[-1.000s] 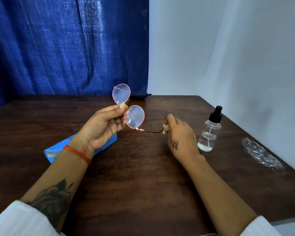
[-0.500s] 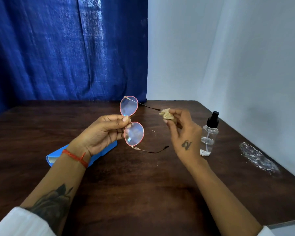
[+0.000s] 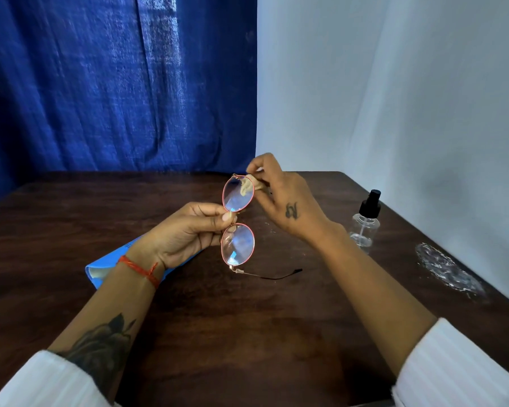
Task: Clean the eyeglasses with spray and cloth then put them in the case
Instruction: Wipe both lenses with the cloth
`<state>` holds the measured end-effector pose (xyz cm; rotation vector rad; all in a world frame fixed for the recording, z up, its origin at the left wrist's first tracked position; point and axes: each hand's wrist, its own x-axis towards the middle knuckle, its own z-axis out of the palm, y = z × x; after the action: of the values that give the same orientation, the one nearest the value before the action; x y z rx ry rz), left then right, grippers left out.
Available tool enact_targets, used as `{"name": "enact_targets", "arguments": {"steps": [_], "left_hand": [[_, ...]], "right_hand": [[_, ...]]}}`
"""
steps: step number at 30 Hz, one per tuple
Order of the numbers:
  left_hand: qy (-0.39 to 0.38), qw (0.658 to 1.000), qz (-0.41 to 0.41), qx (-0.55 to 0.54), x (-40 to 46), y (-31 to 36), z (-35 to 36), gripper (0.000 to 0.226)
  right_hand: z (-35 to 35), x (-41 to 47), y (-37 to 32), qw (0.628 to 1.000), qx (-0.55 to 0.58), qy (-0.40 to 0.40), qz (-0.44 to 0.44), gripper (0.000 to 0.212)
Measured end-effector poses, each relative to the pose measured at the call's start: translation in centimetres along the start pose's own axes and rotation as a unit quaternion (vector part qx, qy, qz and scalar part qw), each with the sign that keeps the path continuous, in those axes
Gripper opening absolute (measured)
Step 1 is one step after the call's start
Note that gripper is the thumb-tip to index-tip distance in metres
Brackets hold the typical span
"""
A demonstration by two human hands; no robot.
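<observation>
Round eyeglasses with a thin red frame point(image 3: 237, 245) are held upright above the table, one lens over the other. My left hand point(image 3: 188, 230) pinches them at the bridge between the lenses. My right hand point(image 3: 279, 195) pinches a small beige cloth point(image 3: 249, 185) against the far side of the upper lens. One thin temple arm sticks out to the right below the lower lens. The blue case point(image 3: 106, 268) lies on the table under my left wrist, mostly hidden. The clear spray bottle point(image 3: 365, 221) with a black pump stands to the right.
The dark wooden table point(image 3: 247, 333) ends at a white wall on the right and a blue curtain point(image 3: 115, 83) at the back. A crumpled clear plastic wrapper point(image 3: 450, 271) lies near the right edge.
My right hand has moved the cloth from the lower temple tip up to the upper lens. My left hand has turned the glasses more upright.
</observation>
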<state>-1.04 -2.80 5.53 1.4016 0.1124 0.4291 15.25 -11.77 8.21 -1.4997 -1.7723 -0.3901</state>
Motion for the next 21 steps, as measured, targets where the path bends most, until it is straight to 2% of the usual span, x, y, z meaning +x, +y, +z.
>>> {"name": "enact_targets", "arguments": {"steps": [8, 15, 18, 21], "left_hand": [[0.005, 1.0, 0.004, -0.016, -0.2, 0.3, -0.3, 0.037], [0.028, 0.999, 0.02, -0.016, -0.1, 0.4, -0.8, 0.039], [0.074, 0.996, 0.046, -0.033, 0.0, 0.4, -1.3, 0.041], [0.109, 0.991, 0.06, -0.038, 0.3, 0.1, -1.1, 0.023]], "right_hand": [[0.0, -1.7, 2.6, 0.995, -0.07, -0.03, 0.059, 0.018], [0.2, -3.2, 3.4, 0.973, -0.172, -0.001, 0.153, 0.014], [-0.3, -3.6, 3.3, 0.954, -0.223, 0.026, 0.2, 0.016], [-1.3, -4.6, 2.1, 0.963, -0.171, 0.105, 0.178, 0.017]]}}
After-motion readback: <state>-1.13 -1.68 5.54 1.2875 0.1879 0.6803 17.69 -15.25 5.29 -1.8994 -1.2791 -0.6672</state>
